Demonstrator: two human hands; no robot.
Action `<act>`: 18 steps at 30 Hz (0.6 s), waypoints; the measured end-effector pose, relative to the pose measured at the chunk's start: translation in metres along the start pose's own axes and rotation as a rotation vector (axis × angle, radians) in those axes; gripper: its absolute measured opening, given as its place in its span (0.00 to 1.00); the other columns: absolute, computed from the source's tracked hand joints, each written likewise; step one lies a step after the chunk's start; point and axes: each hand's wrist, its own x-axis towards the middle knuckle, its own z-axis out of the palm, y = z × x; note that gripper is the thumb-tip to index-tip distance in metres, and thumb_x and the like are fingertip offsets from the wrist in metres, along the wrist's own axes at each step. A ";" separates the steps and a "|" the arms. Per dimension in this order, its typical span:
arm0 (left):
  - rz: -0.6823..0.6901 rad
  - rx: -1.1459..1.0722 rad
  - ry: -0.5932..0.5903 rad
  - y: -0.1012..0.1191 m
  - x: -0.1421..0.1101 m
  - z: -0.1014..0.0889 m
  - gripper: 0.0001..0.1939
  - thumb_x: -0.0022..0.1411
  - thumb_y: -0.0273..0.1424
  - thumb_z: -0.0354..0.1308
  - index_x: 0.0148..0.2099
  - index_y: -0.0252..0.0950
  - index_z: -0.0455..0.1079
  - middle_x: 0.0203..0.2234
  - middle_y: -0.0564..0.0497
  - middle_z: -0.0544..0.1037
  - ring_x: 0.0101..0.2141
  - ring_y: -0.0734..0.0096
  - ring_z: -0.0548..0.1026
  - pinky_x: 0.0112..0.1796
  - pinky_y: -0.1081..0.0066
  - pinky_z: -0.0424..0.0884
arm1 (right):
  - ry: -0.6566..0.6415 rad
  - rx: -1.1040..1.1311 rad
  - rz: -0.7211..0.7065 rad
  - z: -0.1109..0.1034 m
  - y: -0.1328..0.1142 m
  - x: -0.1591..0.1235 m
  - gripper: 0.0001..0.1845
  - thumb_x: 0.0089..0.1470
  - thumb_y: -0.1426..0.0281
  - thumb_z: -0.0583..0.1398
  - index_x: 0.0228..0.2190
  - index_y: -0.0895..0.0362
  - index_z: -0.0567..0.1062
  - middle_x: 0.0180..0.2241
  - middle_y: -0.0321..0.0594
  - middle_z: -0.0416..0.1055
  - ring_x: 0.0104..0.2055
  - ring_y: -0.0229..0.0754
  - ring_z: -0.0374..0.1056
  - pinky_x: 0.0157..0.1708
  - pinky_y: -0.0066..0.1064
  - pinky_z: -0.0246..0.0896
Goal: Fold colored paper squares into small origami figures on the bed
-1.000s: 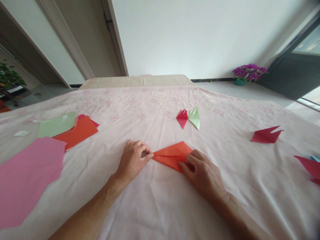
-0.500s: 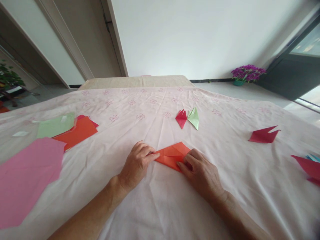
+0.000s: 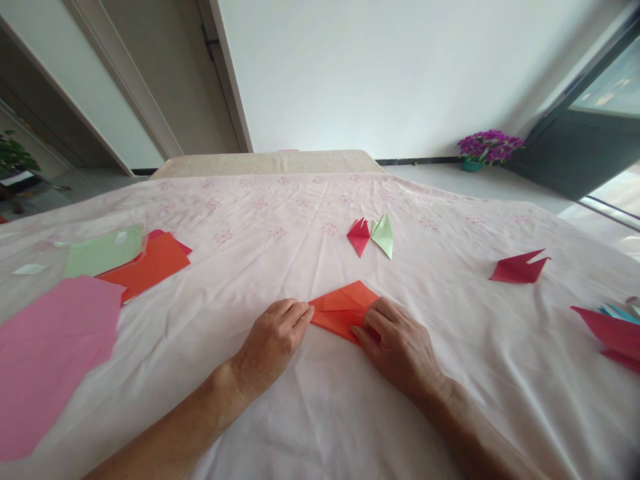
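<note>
the folded orange paper point(image 3: 343, 308) lies flat on the cloth-covered worktop point(image 3: 325, 413), between both hands. the left hand point(image 3: 275, 339), at its 9 o'clock, has fingers closed together on the narrow tip; the right hand point(image 3: 403, 343), at about 4 o'clock, has thumb and fingers clamped on the wide end. toward 12 o'clock of the paper stands a small red origami bird point(image 3: 359, 237), right beside a pale green folded piece point(image 3: 383, 238). near 3 o'clock, well apart, sits a crimson origami bird point(image 3: 517, 270); toward 9 o'clock lies a large pink sheet point(image 3: 55, 360).
</note>
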 end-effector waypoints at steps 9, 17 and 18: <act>-0.038 0.073 -0.147 0.007 0.003 -0.010 0.18 0.63 0.18 0.50 0.54 0.33 0.68 0.43 0.43 0.77 0.41 0.61 0.74 0.42 0.61 0.70 | -0.017 0.059 0.090 0.000 0.004 0.003 0.12 0.60 0.66 0.55 0.25 0.55 0.68 0.31 0.37 0.66 0.33 0.38 0.63 0.31 0.28 0.53; -0.053 0.143 -0.178 0.014 0.000 -0.010 0.23 0.64 0.20 0.50 0.60 0.32 0.61 0.46 0.42 0.75 0.43 0.60 0.73 0.43 0.61 0.69 | -0.070 0.062 0.175 0.000 0.002 0.008 0.12 0.59 0.68 0.55 0.24 0.54 0.64 0.31 0.35 0.65 0.34 0.38 0.63 0.32 0.28 0.53; -0.068 0.155 -0.189 0.017 0.000 -0.010 0.23 0.64 0.20 0.50 0.61 0.32 0.61 0.46 0.42 0.75 0.43 0.60 0.73 0.43 0.61 0.69 | -0.074 0.053 0.180 0.000 0.001 0.008 0.12 0.58 0.68 0.55 0.23 0.55 0.63 0.31 0.35 0.65 0.34 0.38 0.62 0.31 0.28 0.52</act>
